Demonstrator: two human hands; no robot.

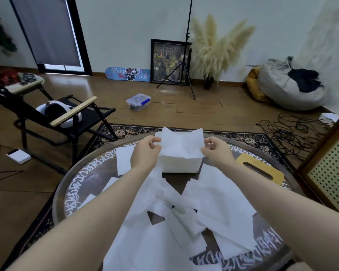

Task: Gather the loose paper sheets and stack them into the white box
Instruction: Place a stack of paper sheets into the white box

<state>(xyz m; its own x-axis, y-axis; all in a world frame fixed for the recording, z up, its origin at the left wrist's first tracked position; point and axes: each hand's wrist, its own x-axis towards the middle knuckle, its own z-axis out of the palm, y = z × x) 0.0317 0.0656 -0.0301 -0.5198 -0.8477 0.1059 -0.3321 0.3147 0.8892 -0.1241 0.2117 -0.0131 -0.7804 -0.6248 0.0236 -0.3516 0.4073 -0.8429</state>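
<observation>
- Above the white box (179, 163), both hands pinch one paper sheet (181, 144) by its side edges: the left hand (145, 151) has thumb and fingers closed on the left edge, the right hand (216, 150) closed on the right edge.
- That sheet is stretched between the hands, its upper corners sticking up, its lower part hanging over the open top of the box.
- At the far side of the round table (76, 184) stands the box, just beyond the hands.
- Loose paper sheets (184, 222) lie scattered and overlapping across the near part of the table, under and between the forearms; a few more lie to the left of the box.
- To the right of the box rests a yellow wooden lid (260, 169) with a slot, flat on the table.
- Beyond the table are a patterned rug (125, 131), a black folding chair (67, 116) and a clear plastic container (138, 101) on the wooden floor.
</observation>
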